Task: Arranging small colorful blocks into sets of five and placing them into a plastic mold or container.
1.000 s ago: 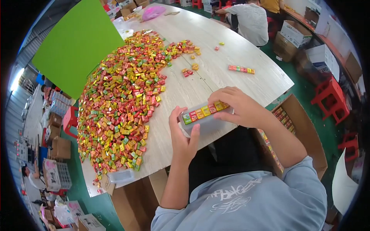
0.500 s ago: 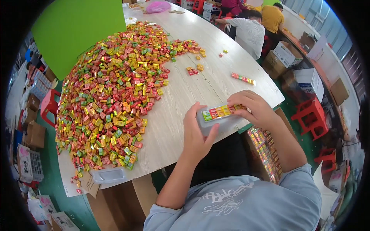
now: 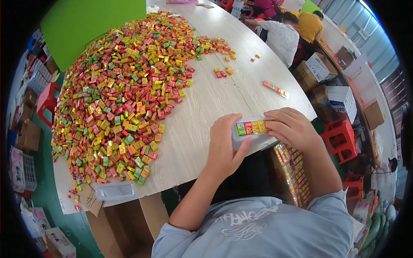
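My left hand (image 3: pixel 223 144) holds a clear plastic tray (image 3: pixel 237 142) near the table's front edge, its thumb on the near side and its fingers round the left end. A row of small wrapped candies (image 3: pixel 251 127), green, red, orange and yellow, lies along the tray. My right hand (image 3: pixel 294 128) is closed over the right end of the row, hiding the candies there. Beyond the hands, a similar short row of candies (image 3: pixel 275 89) lies on the table (image 3: pixel 206 101). A large heap of loose wrapped candies (image 3: pixel 124 94) covers the table's left side.
Another clear tray (image 3: pixel 115 191) lies at the front left corner beside cardboard pieces (image 3: pixel 89 198). Below the edge stand an open cardboard box (image 3: pixel 124 228) and a box packed with candy rows (image 3: pixel 294 172). A green panel (image 3: pixel 92 28) rises behind the heap. Red stools (image 3: pixel 340 139) stand right.
The view has shifted slightly. My right hand has slid a little along the row, its fingers now flatter over the right end. The left hand keeps its hold on the tray.
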Tool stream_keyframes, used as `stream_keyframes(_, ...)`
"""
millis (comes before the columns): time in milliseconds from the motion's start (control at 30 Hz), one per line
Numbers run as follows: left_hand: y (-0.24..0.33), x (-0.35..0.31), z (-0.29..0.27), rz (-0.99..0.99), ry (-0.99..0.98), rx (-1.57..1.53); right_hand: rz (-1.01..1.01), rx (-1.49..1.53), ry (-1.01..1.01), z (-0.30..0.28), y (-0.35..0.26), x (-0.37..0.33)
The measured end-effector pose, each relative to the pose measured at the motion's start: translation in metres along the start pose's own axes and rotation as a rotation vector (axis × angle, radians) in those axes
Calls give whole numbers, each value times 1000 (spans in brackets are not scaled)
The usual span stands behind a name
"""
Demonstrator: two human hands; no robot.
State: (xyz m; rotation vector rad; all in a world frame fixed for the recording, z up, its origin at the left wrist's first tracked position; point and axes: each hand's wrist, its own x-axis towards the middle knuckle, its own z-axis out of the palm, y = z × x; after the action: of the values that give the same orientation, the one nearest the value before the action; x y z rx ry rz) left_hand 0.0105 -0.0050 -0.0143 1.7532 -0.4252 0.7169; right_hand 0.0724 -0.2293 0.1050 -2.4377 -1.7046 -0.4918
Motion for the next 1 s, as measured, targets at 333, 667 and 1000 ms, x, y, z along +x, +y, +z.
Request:
stream_keyframes(333, 0, -4, 8, -86, 45, -84, 29, 32, -8, 7, 0, -1)
stream_keyframes(667, -4, -6, 7, -51, 39, -98, 33, 79, 4, 8, 2, -3)
stream_keyframes(1000, 13, 0, 5, -139, -64, -125, 55, 118, 9, 8, 1, -2)
